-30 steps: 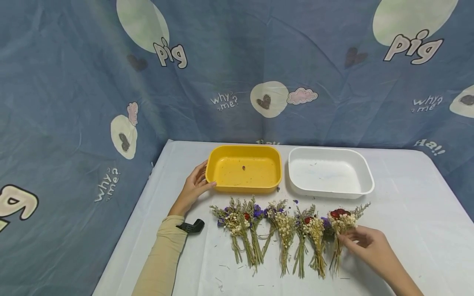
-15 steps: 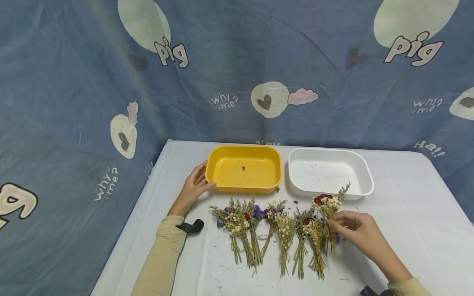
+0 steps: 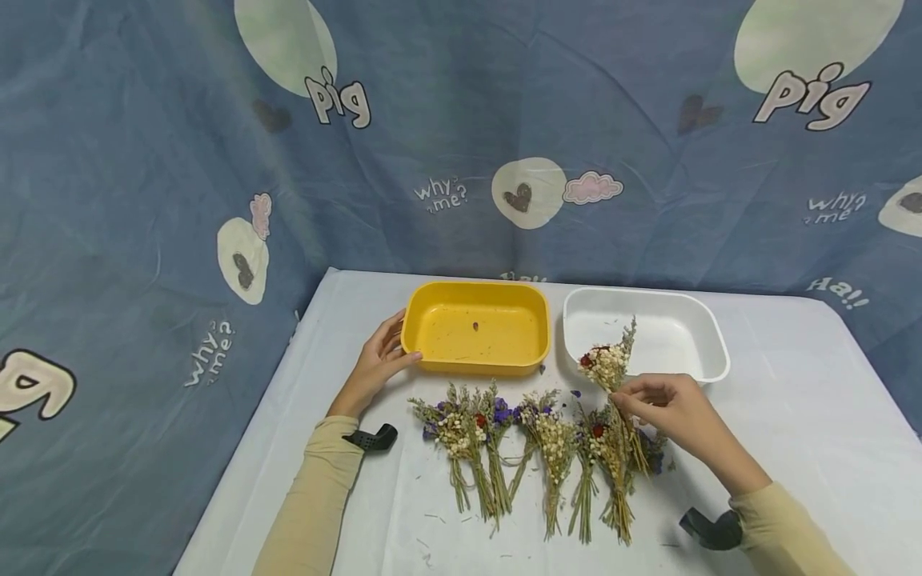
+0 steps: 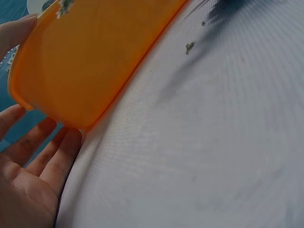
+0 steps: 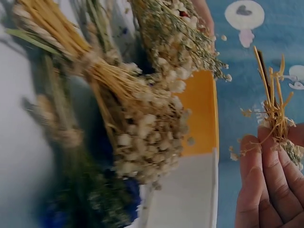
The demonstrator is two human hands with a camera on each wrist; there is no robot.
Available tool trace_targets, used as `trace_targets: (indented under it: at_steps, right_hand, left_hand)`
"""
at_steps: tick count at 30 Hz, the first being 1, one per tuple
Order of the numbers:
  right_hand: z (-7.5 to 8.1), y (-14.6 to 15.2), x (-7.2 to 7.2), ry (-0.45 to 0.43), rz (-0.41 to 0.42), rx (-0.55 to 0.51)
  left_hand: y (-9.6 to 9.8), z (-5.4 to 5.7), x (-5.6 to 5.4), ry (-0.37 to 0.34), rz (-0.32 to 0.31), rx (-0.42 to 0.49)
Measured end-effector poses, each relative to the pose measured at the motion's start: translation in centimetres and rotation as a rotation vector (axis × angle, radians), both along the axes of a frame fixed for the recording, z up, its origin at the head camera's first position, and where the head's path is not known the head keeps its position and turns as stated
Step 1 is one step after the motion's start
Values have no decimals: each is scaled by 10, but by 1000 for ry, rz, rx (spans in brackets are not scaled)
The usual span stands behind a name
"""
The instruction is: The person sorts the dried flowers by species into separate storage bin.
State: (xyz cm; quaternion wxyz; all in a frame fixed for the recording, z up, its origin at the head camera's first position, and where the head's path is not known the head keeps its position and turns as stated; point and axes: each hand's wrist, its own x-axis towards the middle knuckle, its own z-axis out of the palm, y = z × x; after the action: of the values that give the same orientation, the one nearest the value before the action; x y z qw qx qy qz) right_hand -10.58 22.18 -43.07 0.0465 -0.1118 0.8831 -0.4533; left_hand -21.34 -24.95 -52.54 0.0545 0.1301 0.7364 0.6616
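Observation:
In the head view, my right hand (image 3: 666,404) pinches the stems of a small dried-flower bouquet (image 3: 607,364) with cream and dark red blooms. It is raised over the row, its head overlapping the white tray's near rim. In the right wrist view its thin straw stems (image 5: 275,109) stick up past my fingertips. My left hand (image 3: 374,364) holds the left end of the yellow tray (image 3: 475,370), thumb at the near corner and fingers along the outer side. More tied bouquets (image 3: 555,448) lie in a row in front of the trays, blooms away from me.
The white tray (image 3: 677,336) stands right of the yellow one. Stem scraps and fallen petals dot the white tablecloth (image 3: 792,384). A printed blue cloth (image 3: 619,240) hangs behind and along the left. A black wrist device (image 3: 374,440) sits at my left cuff.
My right hand has lifted the bouquet from the row's right end and carried it left and away from me, toward the white tray. The left hand keeps its place on the yellow tray.

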Motion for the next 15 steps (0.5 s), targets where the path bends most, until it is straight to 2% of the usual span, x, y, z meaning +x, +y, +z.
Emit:
trace_targets:
  at_steps: [15]
  right_hand:
    - [9, -29, -56, -57, 171, 3]
  left_hand:
    - [0, 0, 0, -8, 5, 11]
